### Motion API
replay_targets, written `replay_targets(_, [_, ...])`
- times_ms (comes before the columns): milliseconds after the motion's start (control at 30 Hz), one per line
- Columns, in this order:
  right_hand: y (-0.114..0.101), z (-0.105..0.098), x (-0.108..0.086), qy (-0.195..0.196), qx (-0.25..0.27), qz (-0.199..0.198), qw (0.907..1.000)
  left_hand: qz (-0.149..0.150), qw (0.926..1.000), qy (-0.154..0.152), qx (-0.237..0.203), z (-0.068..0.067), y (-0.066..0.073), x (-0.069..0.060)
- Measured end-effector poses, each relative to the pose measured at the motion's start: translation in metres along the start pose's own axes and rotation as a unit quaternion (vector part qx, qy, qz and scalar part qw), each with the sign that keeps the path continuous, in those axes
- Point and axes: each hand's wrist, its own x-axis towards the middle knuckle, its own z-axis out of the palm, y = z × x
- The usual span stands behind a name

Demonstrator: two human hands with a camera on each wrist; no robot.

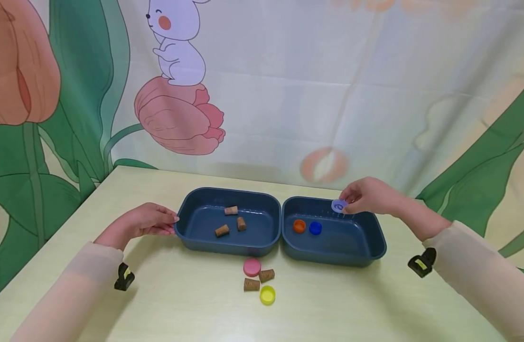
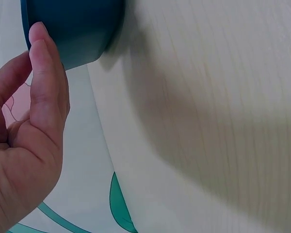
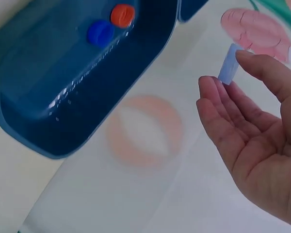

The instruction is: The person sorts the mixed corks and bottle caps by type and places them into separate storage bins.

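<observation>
A light purple bottle cap (image 1: 339, 205) is pinched between thumb and fingers of my right hand (image 1: 366, 197), above the back of the right blue tray (image 1: 333, 260). The right wrist view shows the cap (image 3: 229, 64) edge-on at the fingertips. An orange cap (image 1: 299, 226) and a blue cap (image 1: 315, 228) lie inside that tray. My left hand (image 1: 148, 220) pinches the left end wall of the left blue tray (image 1: 228, 249); the left wrist view shows this hand (image 2: 36, 116) at the rim. Three corks, one of them (image 1: 222, 231) nearest the front, lie in the left tray.
In front of the trays, a pink cap (image 1: 252, 267), a yellow cap (image 1: 267, 295) and two corks, one at the front (image 1: 251, 284), lie on the pale wooden table (image 1: 181, 299). A printed curtain (image 1: 270, 95) hangs behind the table. The trays stand side by side.
</observation>
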Motion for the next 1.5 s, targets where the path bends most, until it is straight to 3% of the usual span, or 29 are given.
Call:
replay_targets(200, [0.011,-0.008,0.019,-0.010,-0.013,0.002,0.9999,-0.003,0.9999,-0.004,-0.012,0.001,0.003,-0.001])
replay_targets(633, [0.051,0.010,0.052,-0.065,-0.006,0.011,0.9978,0.015,0.9998,-0.001,-0.014,0.002,-0.001,0.000])
replay_targets(1100, [0.066,0.031,0.067,-0.109,0.015,0.067,0.9916,0.021,0.9997,0.010,0.003,0.006,0.001,0.000])
replay_targets(1500, [0.074,0.039,0.078,-0.124,0.014,0.065,0.9900,0.012,0.9998,0.014,0.003,0.003,0.003,-0.003])
